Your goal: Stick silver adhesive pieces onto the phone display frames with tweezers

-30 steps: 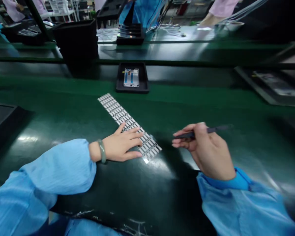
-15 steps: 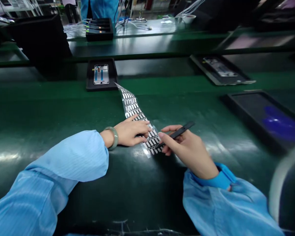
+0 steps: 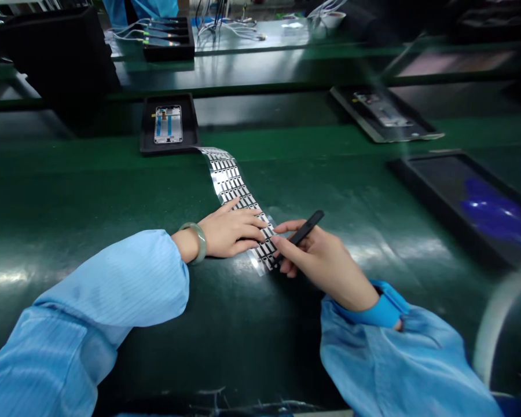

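On the far left, a black bin (image 3: 56,58) stood past the dark green table (image 3: 226,330). To its right lay a shallow black tray (image 3: 148,128) holding a flat device frame (image 3: 168,124), which looked thin and best lifted by its edges.

The patterned strip (image 3: 226,174) ran from that tray's near right corner down to the middle of the table, its far end curling. It seemed very light, limp and slick, likely to crease or slide unless pinned flat; a clear margin along its side looked the safest place to grip. The left hand (image 3: 228,231) lay palm down across it, fingers a little apart, pressing rather than gripping.

At the strip's near end, the right hand (image 3: 325,260) was closed on a slim black tool (image 3: 307,227), pinched like a pen. The tool looked stiff and light, suited to a hold near its lower end. Whether its tip touched the strip could not be told.

Farther right lay a tilted tray (image 3: 410,138) and, nearer, another tray (image 3: 434,176) with glossy blue film (image 3: 495,211).
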`<state>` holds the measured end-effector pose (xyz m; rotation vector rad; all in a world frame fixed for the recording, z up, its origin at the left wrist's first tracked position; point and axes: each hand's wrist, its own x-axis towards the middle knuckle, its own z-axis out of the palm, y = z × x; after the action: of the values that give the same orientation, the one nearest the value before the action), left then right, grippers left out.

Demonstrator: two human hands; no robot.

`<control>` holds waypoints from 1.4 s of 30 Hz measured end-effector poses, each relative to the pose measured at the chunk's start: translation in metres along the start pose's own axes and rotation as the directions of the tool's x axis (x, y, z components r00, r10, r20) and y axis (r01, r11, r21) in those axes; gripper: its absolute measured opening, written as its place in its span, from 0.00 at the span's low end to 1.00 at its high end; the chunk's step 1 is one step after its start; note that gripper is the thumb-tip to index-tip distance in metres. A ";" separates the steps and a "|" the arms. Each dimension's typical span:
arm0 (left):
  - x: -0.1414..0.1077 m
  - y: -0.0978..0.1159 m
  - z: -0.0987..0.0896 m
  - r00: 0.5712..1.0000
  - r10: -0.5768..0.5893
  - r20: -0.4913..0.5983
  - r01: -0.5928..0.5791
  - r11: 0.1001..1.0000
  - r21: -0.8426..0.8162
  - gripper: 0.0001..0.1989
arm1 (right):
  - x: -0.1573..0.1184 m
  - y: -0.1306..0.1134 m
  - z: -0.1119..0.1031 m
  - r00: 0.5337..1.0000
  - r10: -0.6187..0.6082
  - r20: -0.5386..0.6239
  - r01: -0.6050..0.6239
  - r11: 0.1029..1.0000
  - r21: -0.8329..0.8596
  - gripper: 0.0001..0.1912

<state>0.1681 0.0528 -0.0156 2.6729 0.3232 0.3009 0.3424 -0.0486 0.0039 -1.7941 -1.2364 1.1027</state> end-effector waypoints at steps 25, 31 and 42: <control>-0.002 0.018 0.009 1.000 -0.003 0.031 0.002 1.000 0.017 0.17 | -0.003 -0.011 -0.005 0.997 0.044 -0.062 -0.052 0.990 -0.132 0.17; -0.004 0.019 0.018 1.000 0.001 -0.018 0.000 0.998 0.055 0.20 | 0.007 -0.011 0.000 0.994 0.097 -0.048 -0.096 0.995 0.039 0.19; -0.025 0.028 0.000 0.907 -0.362 -0.217 0.112 0.702 -0.703 0.15 | -0.007 -0.039 0.022 0.967 0.059 -0.249 0.074 0.867 0.493 0.18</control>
<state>0.1494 0.0211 -0.0073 1.8121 0.5451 0.6621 0.3071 -0.0410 0.0312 -1.4687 -0.7153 1.0295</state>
